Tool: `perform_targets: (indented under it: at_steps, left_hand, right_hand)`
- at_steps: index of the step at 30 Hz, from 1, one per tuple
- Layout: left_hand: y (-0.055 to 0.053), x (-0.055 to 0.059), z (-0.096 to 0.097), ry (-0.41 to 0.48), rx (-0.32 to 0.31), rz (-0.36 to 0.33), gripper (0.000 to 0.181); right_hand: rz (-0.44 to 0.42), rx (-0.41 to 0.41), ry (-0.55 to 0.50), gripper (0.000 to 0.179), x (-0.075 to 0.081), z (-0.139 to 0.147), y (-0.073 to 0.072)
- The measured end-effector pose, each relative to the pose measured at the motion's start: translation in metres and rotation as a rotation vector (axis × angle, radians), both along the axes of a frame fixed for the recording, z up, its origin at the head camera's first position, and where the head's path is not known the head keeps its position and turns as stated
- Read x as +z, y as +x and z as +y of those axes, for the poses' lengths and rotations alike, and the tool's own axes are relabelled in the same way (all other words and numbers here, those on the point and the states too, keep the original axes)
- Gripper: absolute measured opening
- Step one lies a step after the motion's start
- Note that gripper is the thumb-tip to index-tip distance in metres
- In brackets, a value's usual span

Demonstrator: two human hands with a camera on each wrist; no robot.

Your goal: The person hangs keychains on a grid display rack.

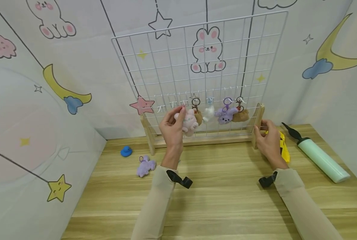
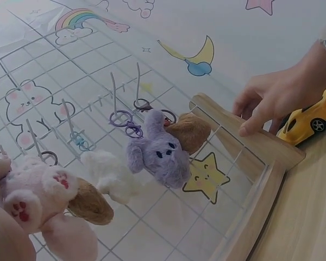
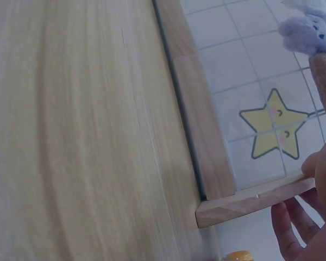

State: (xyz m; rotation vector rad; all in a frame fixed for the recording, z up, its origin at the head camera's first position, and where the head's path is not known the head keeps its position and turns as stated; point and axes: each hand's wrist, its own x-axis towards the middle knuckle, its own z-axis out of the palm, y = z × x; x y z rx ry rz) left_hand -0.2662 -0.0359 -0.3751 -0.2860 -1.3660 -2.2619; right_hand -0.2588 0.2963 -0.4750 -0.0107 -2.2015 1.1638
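My left hand [image 1: 173, 128] pinches a pink plush keychain [image 1: 189, 124] near its top, in front of a hook on the white wire grid rack [image 1: 196, 50]. Whether its ring sits on the hook cannot be made out. Beside it hang a white plush keychain [image 1: 209, 113], a purple plush keychain [image 2: 165, 155] and brown plush keychains [image 1: 241, 115], one partly hidden behind the pink one. At the rack's right end my right hand [image 1: 268, 140] grips the wooden side post [image 3: 255, 200], thumb on one side and fingers on the other.
Another purple plush keychain [image 1: 146, 166] and a blue rubber duck [image 1: 126, 151] lie on the table [image 1: 214, 206] at left. A yellow toy car [image 2: 309, 119] stands behind my right hand. Farther right lies a pale green hand pump [image 1: 323, 160]. Bare hooks [image 1: 161, 109] stick out at the grid's left.
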Motion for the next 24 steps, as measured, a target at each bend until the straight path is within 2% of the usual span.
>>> perform_targets:
  at_steps: [7,13,17,24]
  left_hand:
    - [-0.005,-0.002,0.0,-0.021,0.056,-0.007,0.018]
    - [-0.013,-0.002,0.002,0.006,0.087,-0.052,0.012]
    - [-0.017,-0.002,0.001,0.024,0.112,-0.068,0.018]
    - [-0.013,-0.008,-0.008,-0.071,0.179,-0.063,0.028]
  right_hand:
    - [0.0,-0.001,0.004,0.038,-0.001,0.0,0.0]
    - [-0.002,-0.008,0.007,0.038,-0.002,0.0,0.0]
    - [0.01,-0.004,0.006,0.037,-0.002,0.0,0.0]
    - [0.032,0.009,0.0,0.037,-0.003,0.001,-0.002]
